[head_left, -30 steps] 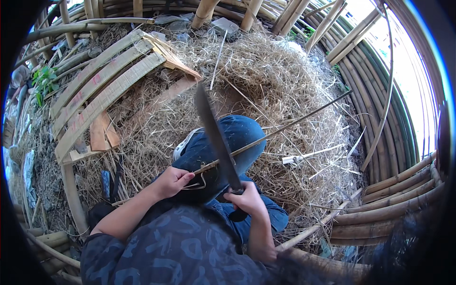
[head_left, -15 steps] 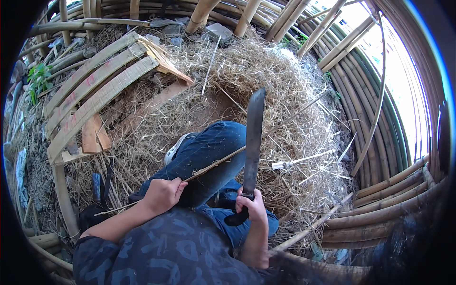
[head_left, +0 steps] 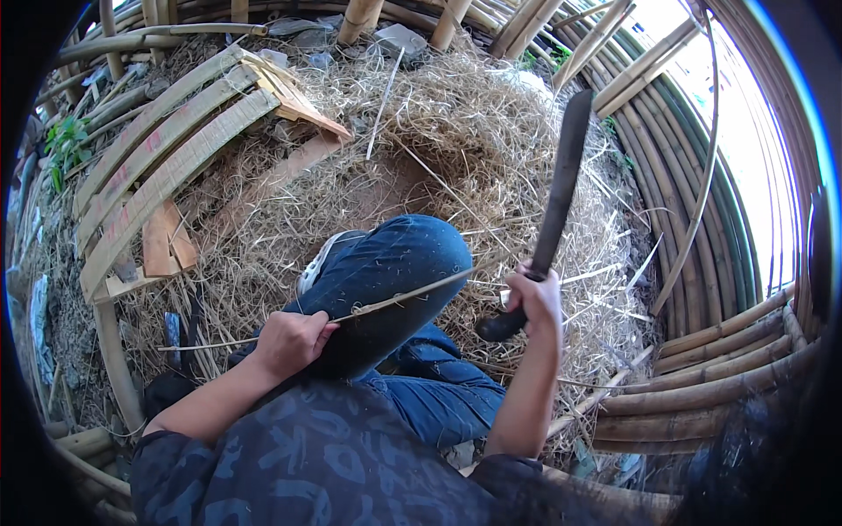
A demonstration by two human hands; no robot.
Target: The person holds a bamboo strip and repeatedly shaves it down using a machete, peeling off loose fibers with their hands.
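Note:
My left hand (head_left: 296,340) is closed round a thin bamboo strip (head_left: 399,299), which lies slantwise across my raised, jeans-covered knee. One end of the strip sticks out to the left past my wrist; the other reaches beyond the knee to the right. In my right hand (head_left: 537,302) is a machete (head_left: 563,180), gripped by its black, hooked handle. Its long dark blade points up and away, leaning slightly right, apart from the strip.
Pale shavings (head_left: 456,114) cover the ground around my legs. A slatted wooden pallet (head_left: 175,167) stands at the left. Bamboo poles (head_left: 680,193) form a wall at the right, with more stacked bamboo (head_left: 702,394) at the lower right. Stones (head_left: 399,39) lie at the far side.
My right hand has moved right with the machete, taking the blade away from the knee and strip. The left hand has shifted slightly, still holding the strip.

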